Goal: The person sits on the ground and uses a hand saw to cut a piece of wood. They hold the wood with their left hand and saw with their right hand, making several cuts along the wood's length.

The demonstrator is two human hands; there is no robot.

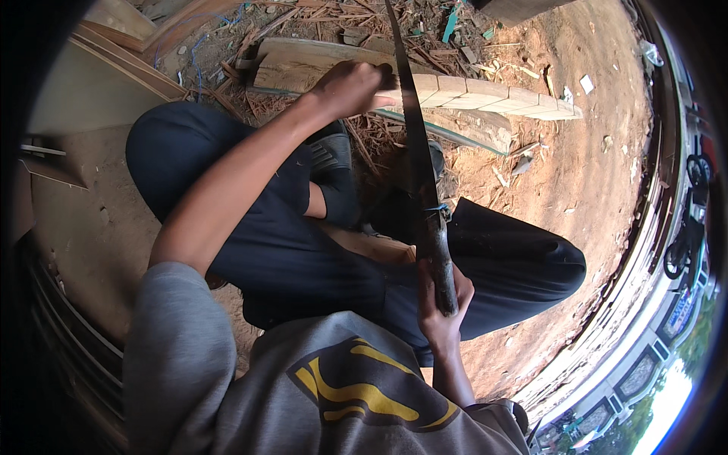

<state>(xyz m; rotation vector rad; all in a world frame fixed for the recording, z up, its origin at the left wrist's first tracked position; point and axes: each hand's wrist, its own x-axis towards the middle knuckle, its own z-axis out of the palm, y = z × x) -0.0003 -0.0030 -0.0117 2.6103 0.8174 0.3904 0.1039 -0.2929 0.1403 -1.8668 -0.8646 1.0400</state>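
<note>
Head view: R hand [446,303] was wrapped firmly round the handle [434,243] of the saw [418,144]; L hand [345,89], just left of the saw, looked clamped on the pale wood strip [485,95], tho its fingertips were blurred. Strip lay crosswise to the saw, most of its visible length sticking out right of it; couldn't tell if teeth & wood were touching. Main risk, prob.: saw skipping into L thumb, b/c the toothed edge faced left w/ that hand right beside it. Strip might also twist or roll, as no clamp was visible & L hand seemed its main hold. Blue binding [442,210] at the saw's handle joint could slacken, poss. letting the saw wobble off line. Dark-shod foot [331,155], left of the saw, was near enough that a bad slip might reach it. Counts: 1 saw, 1 handle, 1 binding, 2 hands (both occupied), 1 pale strip w/ several cross-lines right of the saw, too fine to count for sure; 1 foot clear left of the saw, 1 dark toe [437,155] part-hidden at its right edge; 1 green scrap [452,24] right of the saw's far end; wood chips [364,144] left of it, too many to count.
</note>
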